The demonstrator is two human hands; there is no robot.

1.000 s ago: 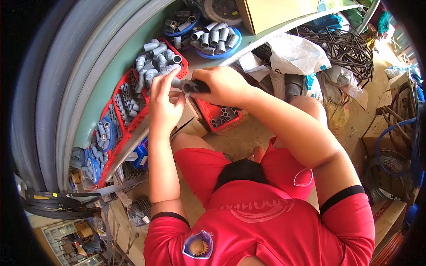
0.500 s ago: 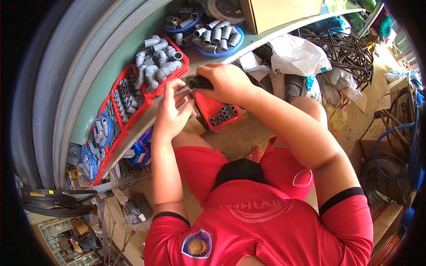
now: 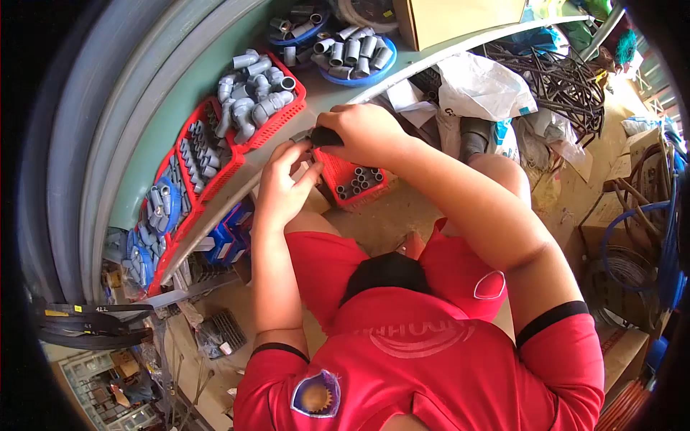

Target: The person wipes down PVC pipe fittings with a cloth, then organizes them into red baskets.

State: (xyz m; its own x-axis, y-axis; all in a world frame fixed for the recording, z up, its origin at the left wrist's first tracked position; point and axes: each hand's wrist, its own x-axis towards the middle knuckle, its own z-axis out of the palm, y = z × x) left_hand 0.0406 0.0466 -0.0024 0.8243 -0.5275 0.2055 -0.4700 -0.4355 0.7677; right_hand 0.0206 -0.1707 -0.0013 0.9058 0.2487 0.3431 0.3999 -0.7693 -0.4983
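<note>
My right hand [image 3: 370,135] is wrapped round a tool with a black handle [image 3: 327,137]. A short grey, metal-looking end of the tool [image 3: 302,135] points left over my left fingers; its exact kind is hard to make out. My left hand [image 3: 286,190] is held just below and left of it, fingers curled and thumb toward them. Whatever the left fingers pinch is hidden. Under both hands stands a red plastic basket [image 3: 336,172] with several short grey pipe pieces [image 3: 361,181] in it.
Along the green shelf, red baskets [image 3: 277,122] hold grey elbow fittings [image 3: 244,115]. A blue basin [image 3: 374,80] holds grey couplings. Large grey pipes [image 3: 108,144] curve at the left. A white bag [image 3: 485,86] and dark rods [image 3: 560,79] lie at upper right; a cardboard box [image 3: 460,21] stands behind.
My left hand has shifted slightly right, its fingers more curled and closer to the tool's end. My right hand has barely moved and keeps its grip on the black handle.
</note>
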